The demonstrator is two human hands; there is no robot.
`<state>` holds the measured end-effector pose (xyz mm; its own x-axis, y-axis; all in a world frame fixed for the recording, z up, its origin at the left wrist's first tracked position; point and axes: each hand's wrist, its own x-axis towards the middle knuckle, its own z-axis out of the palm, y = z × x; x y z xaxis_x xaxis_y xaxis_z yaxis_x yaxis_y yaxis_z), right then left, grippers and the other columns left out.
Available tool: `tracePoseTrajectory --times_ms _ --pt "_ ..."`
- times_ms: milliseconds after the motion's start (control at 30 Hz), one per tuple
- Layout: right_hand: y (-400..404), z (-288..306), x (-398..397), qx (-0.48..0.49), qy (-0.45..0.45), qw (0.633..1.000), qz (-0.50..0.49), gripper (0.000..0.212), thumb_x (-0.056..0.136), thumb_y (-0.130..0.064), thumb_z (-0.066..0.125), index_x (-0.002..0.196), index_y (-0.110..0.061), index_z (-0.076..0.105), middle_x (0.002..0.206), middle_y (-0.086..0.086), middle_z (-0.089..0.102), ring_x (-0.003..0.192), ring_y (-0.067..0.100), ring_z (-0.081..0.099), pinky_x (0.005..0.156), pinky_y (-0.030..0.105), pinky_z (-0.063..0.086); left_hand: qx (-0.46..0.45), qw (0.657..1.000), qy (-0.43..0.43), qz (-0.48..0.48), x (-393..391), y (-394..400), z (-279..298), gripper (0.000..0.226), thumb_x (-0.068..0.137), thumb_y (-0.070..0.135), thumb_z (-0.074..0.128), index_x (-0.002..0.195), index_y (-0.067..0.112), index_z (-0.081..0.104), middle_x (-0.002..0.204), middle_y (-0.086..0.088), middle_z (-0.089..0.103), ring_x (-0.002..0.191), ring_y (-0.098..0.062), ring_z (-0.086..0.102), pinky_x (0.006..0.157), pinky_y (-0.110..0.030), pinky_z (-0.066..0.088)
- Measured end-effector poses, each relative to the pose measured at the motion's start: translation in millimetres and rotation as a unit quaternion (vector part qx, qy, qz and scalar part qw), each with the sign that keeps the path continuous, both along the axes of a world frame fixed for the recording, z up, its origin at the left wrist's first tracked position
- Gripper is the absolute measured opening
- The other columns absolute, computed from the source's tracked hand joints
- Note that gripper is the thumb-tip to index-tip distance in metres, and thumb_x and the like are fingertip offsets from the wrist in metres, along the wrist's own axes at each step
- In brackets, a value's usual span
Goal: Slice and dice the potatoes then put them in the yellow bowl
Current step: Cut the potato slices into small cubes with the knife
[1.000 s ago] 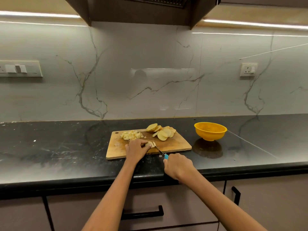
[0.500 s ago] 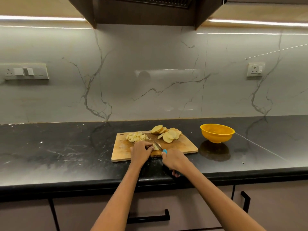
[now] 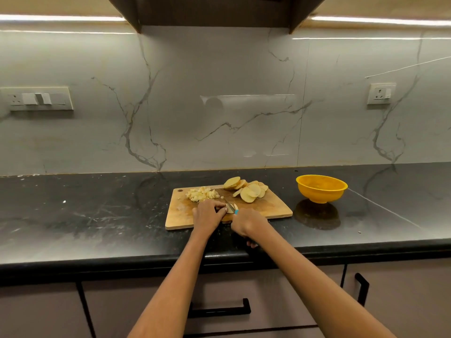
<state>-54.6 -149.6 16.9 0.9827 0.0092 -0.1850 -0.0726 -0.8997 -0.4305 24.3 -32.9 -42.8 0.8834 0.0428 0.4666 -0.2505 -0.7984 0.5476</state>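
Left hand curled, pinning potato slice steady on board. Right hand wrapped round knife, dicing. Slices wait behind; bowl right, handy.

Warm, dim kitchen light, wide-angle view

Two glowing strip lights under the wall cabinets throw streaky glare on the pale veined marble backsplash and a dull sheen on the black stone countertop. The round yellow plastic bowl casts a soft shadow forward. Edges bow; a smeared patch, perhaps a reflection, sits mid-wall.
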Motion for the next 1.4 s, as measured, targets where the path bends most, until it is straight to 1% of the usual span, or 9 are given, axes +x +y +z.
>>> tracePoseTrajectory --times_ms 100,200,300,400,467,733,967,1267,1400 --pt "-9 -7 -17 -0.046 -0.031 0.998 0.014 0.028 0.101 -0.025 0.037 0.108 -0.004 0.053 0.111 0.017 0.063 0.095 0.028 0.063 0.087 0.036 0.051 0.001 1.0 -0.003 0.01 -1 -1 0 0.023 0.09 0.032 0.059 0.108 0.022 0.07 0.116 0.004 0.066 0.113 -0.014 0.054 0.092 -0.036 0.035" --pt "-19 -11 -36 -0.088 -0.036 0.995 0.014 0.035 0.1 -0.029 0.039 0.121 -0.004 0.053 0.122 0.013 0.059 0.109 0.027 0.059 0.094 0.039 0.049 -0.002 1.0 -0.002 0.013 -2 -2 -1 0.024 0.089 0.031 0.06 0.109 0.021 0.069 0.117 0.004 0.066 0.115 -0.014 0.053 0.095 -0.036 0.034" --pt "-29 -1 -45 -0.101 -0.034 0.994 0.012 0.036 0.1 -0.032 0.039 0.117 -0.003 0.054 0.114 0.012 0.06 0.102 0.026 0.062 0.091 0.036 0.05 -0.017 1.0 0.002 0.004 -5 -3 1 0.024 0.09 0.028 0.06 0.111 0.022 0.068 0.118 0.004 0.065 0.116 -0.015 0.052 0.097 -0.037 0.034" --pt "-33 8 -46 -0.04 -0.067 0.997 -0.01 0.037 0.101 -0.033 0.036 0.083 -0.004 0.05 0.077 0.009 0.058 0.069 0.021 0.061 0.079 0.035 0.053 -0.052 0.999 -0.009 0.008 -7 -3 3 0.025 0.092 0.02 0.058 0.115 0.017 0.067 0.119 -0.001 0.065 0.116 -0.017 0.054 0.1 -0.036 0.038" --pt "-30 7 -40 -0.003 -0.075 0.997 -0.019 0.042 0.102 -0.035 0.032 0.073 -0.007 0.041 0.066 0.008 0.055 0.061 0.02 0.06 0.071 0.032 0.055 -0.073 0.997 -0.016 0.015 -8 -2 4 0.023 0.09 0.015 0.06 0.111 0.012 0.068 0.114 -0.004 0.067 0.111 -0.017 0.057 0.098 -0.03 0.04" --pt "-13 -10 -6 0.034 -0.038 0.999 -0.012 0.041 0.102 -0.035 0.032 0.089 -0.001 0.049 0.065 0.011 0.062 0.047 0.017 0.058 0.044 0.022 0.048 -0.078 0.996 -0.036 -0.002 -9 -1 4 0.019 0.084 0.013 0.068 0.101 0.009 0.072 0.104 -0.005 0.071 0.101 -0.014 0.062 0.088 -0.018 0.039" --pt "-9 -13 2 0.018 -0.021 1.0 -0.005 0.045 0.103 -0.035 0.032 0.101 0.003 0.055 0.078 0.013 0.065 0.05 0.017 0.058 0.043 0.022 0.045 -0.071 0.997 -0.032 -0.002 -6 0 3 0.019 0.083 0.013 0.068 0.101 0.009 0.072 0.103 -0.006 0.071 0.099 -0.015 0.062 0.09 -0.024 0.043" --pt "-6 6 10 0.085 0.073 0.994 0.001 0.036 0.104 -0.028 0.029 0.123 0.001 0.038 0.077 0.011 0.051 0.055 0.015 0.051 0.047 0.025 0.044 -0.07 0.997 -0.031 -0.01 -5 1 4 0.015 0.083 0.013 0.068 0.096 0.007 0.074 0.098 -0.007 0.072 0.096 -0.018 0.064 0.085 -0.025 0.045" --pt "-4 2 6 0.055 0.053 0.997 0.002 0.029 0.102 -0.025 0.035 0.109 0.001 0.046 0.078 0.014 0.055 0.064 0.022 0.058 0.054 0.029 0.05 -0.066 0.997 -0.024 -0.008 -6 1 3 0.016 0.083 0.013 0.068 0.097 0.008 0.073 0.1 -0.006 0.072 0.096 -0.016 0.063 0.085 -0.025 0.044"
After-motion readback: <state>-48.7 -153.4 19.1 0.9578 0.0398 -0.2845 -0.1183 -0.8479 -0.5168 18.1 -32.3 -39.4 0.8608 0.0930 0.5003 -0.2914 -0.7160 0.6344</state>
